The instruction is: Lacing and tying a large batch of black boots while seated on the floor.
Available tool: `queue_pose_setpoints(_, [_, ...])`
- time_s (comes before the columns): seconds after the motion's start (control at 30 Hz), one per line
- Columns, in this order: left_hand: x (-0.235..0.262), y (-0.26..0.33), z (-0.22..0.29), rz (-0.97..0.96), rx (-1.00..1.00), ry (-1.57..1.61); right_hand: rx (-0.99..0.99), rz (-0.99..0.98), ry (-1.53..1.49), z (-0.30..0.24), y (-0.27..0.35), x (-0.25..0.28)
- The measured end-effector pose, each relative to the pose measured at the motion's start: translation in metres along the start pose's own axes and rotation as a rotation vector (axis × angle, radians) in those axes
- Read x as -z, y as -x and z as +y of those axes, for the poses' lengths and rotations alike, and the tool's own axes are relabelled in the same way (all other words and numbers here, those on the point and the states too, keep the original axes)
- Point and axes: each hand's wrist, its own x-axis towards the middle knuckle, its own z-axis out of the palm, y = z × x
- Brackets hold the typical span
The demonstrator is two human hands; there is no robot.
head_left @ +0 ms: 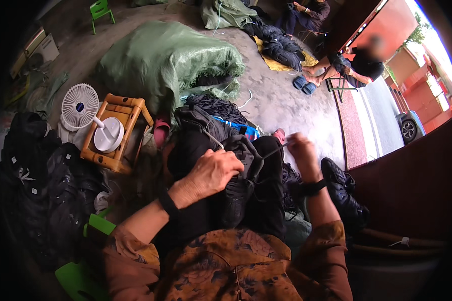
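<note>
A black shoe (236, 195) lies across my lap, its toe toward me. My left hand (213, 168) is closed at the shoe's upper, gripping its edge near the opening. A pale, thin curved piece (214, 139) shows just past those fingers; I cannot tell what it is. Raised to the right of the shoe, my right hand (302, 149) pinches a dark shoelace (274, 151) that stretches from the shoe to the fingers. Beyond my knees sits a heap of black laces (213, 108), beside a blue-and-white packet (241, 128).
A bamboo stool (118, 155) holding a white fan (80, 108) stands left. Black shoes pile up at far left (50, 185) and right (344, 193). A large green woven sack (160, 60) lies ahead. Two people sit farther off, near an open doorway.
</note>
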Motion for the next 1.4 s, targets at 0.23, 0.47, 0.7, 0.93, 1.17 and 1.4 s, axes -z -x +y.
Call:
queue_pose_setpoints(0.23, [-0.024, 0.001, 0.021, 0.032, -0.038, -0.217, 0.281, 0.627, 0.025, -0.043, -0.046, 0.309])
queue_pose_setpoints(0.47, [-0.025, -0.010, 0.020, -0.122, 0.092, -0.143, 0.208, 0.583, -0.402, -0.092, 0.014, 0.385])
queue_pose_setpoints(0.7, [0.017, 0.004, 0.010, -0.135, -0.013, -0.306, -0.217, 0.419, -0.214, 0.002, 0.042, 0.161])
queue_pose_setpoints(0.93, [0.030, -0.005, -0.002, -0.241, -0.273, -0.473, -0.158, -0.149, -0.075, -0.029, 0.090, -0.014])
queue_pose_setpoints(1.17, [0.019, -0.009, 0.007, -0.361, -0.224, -0.642, -0.212, -0.392, -0.029, -0.037, 0.111, -0.068])
queue_pose_setpoints(1.4, [0.017, 0.001, 0.027, -0.171, -0.361, -1.009, -0.232, -0.462, 0.021, -0.044, 0.114, -0.084])
